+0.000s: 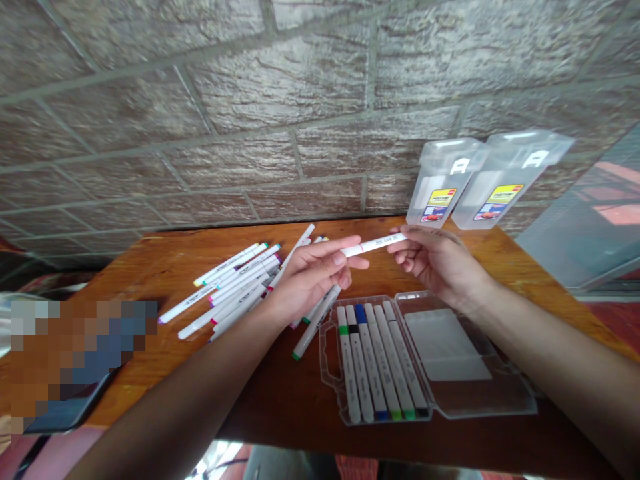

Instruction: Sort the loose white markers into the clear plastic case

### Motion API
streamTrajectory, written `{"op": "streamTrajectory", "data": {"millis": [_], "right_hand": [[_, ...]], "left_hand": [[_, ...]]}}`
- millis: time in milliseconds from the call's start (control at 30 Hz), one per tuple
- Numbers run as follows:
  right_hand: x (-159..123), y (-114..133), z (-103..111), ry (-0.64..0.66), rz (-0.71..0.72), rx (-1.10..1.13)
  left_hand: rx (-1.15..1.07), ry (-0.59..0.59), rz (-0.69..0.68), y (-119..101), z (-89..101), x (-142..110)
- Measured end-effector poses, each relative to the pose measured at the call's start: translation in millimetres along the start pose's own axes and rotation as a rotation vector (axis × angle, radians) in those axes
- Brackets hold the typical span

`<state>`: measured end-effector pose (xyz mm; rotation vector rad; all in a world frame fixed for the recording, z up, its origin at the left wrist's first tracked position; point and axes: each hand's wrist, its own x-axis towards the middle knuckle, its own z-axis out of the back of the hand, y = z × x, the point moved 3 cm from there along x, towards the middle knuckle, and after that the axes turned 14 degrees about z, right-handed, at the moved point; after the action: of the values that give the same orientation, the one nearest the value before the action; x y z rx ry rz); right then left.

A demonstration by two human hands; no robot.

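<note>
Gripping white marker near one end in left hand, pinched at opposite end in right hand. Holding it above desk, near open clear case containing six markers. Noting loose markers piled leftward.

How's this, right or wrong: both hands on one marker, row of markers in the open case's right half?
Wrong half: the head view shows the row of markers in the left half of the open case. Left hand and right hand are on one marker, yes.
</note>
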<state>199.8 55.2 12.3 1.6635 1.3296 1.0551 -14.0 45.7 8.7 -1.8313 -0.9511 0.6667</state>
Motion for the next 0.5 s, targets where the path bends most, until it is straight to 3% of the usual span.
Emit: {"op": "streamTrajectory", "data": {"millis": [167, 500], "right_hand": [[-0.1, -0.4, 0.5, -0.006, -0.015, 0.02], [0.9, -0.8, 1.8, -0.005, 0.001, -0.002]], "left_hand": [[-0.002, 0.038, -0.023, -1.6, -1.7, 0.1], [0.021, -0.02, -0.001, 0.0, 0.2, 1.7]]}}
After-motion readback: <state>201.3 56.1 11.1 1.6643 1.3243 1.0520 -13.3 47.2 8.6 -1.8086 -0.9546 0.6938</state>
